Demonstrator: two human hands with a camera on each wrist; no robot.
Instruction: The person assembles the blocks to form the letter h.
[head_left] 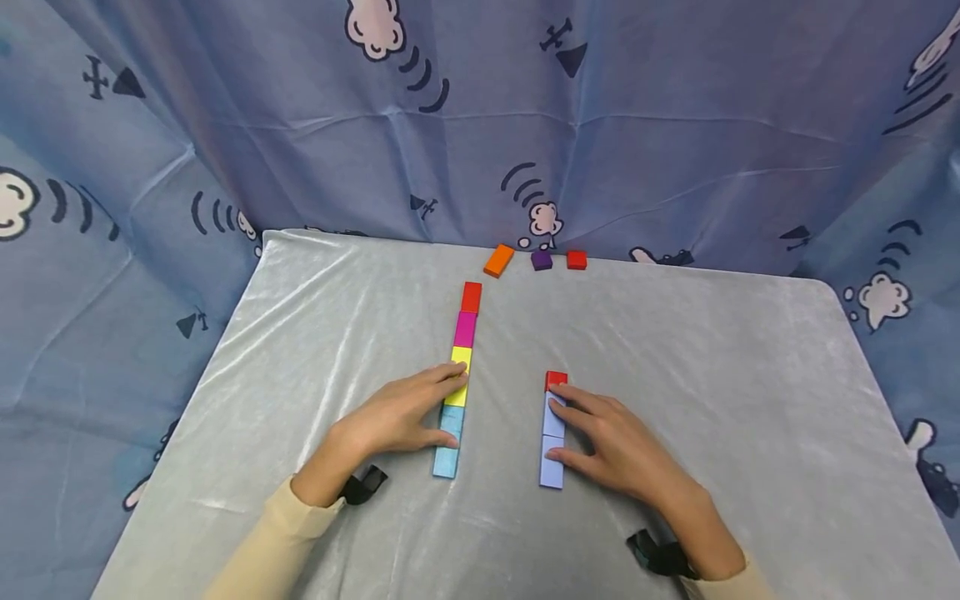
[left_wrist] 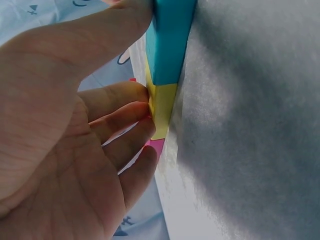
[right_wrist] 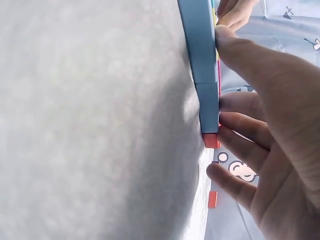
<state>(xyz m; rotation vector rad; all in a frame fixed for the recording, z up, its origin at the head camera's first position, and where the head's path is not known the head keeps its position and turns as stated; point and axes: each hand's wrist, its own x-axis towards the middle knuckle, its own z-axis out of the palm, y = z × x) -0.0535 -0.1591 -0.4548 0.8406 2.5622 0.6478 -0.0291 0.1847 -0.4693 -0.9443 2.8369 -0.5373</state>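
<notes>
A straight row of coloured blocks runs away from the person on the left: light blue blocks point(head_left: 446, 463) nearest, then yellow point(head_left: 462, 355), magenta point(head_left: 465, 330) and red point(head_left: 471, 297). My left hand point(head_left: 397, 412) lies along its left side, fingertips on the yellow part and thumb on the light blue part. To the right, a shorter row has two periwinkle blocks point(head_left: 552, 473) and a small red block point(head_left: 557, 377) at its far end. My right hand point(head_left: 618, 437) touches this row from the right with extended fingers and thumb. In the right wrist view, the periwinkle block point(right_wrist: 200, 45) stays on the cloth.
At the table's far edge lie an orange block point(head_left: 498, 261), a purple block point(head_left: 542, 261) and another red block point(head_left: 577, 260). A grey velvety cloth point(head_left: 712, 358) covers the table. Blue patterned curtains point(head_left: 480, 125) hang behind and at both sides.
</notes>
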